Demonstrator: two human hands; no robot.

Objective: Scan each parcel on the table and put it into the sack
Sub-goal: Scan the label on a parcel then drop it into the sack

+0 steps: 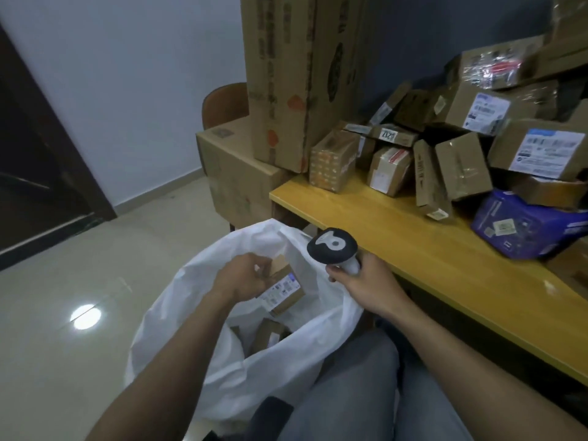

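So my left grip (241,276) holds a small labelled parcel (284,289) in the open mouth of the white sack (178,313), more boxes (269,334) lying inside; right grip (362,281) clutches the scanner (332,246) by the counter (413,249).

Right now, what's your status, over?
Left hand holds small labelled cardboard parcel in mouth of white plastic sack. Right hand grips black-headed handheld scanner. Nothing in the way.

Dark door (38,160), perhaps a chair (224,103), glossy floor (95,281)
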